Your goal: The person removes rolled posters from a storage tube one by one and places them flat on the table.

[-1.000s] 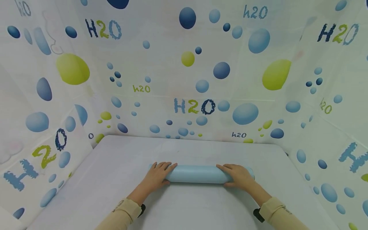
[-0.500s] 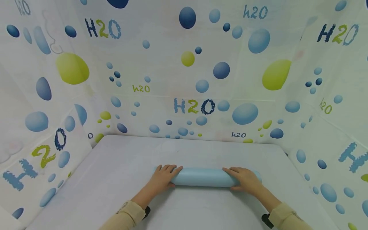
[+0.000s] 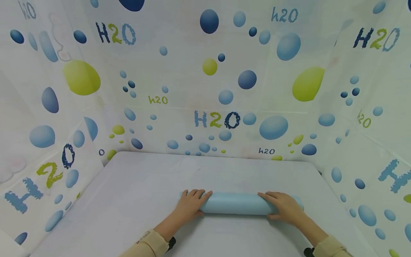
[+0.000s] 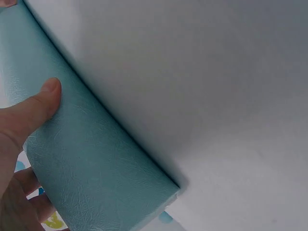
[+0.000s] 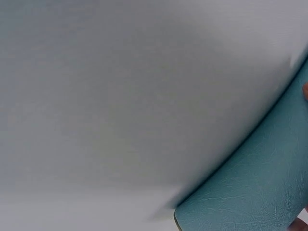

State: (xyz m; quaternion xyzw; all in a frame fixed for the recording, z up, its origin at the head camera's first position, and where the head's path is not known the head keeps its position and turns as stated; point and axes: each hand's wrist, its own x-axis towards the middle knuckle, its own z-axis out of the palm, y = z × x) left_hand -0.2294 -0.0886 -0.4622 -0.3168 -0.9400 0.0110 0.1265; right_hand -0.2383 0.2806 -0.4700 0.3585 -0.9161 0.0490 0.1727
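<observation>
A light blue rolled-up mat (image 3: 236, 203) with a creased, leathery surface lies crosswise on the white table. Near its left end, my left hand (image 3: 190, 204) grips it from above, fingers over the far side. The left wrist view shows that thumb (image 4: 48, 98) on the mat's near face. My right hand (image 3: 285, 207) grips the right end the same way. In the right wrist view the mat (image 5: 255, 178) fills the lower right corner, and only bits of the hand show at the edge. Both palms hide parts of the roll.
The white tabletop (image 3: 154, 175) reaches back to a white wall sheet (image 3: 179, 71) printed with blue and green drops and H2O lettering. More of this sheet closes in the left and right sides.
Both hands have moved the rolled mat to the right and somewhat closer to the person. Their grip on it looks the same.
</observation>
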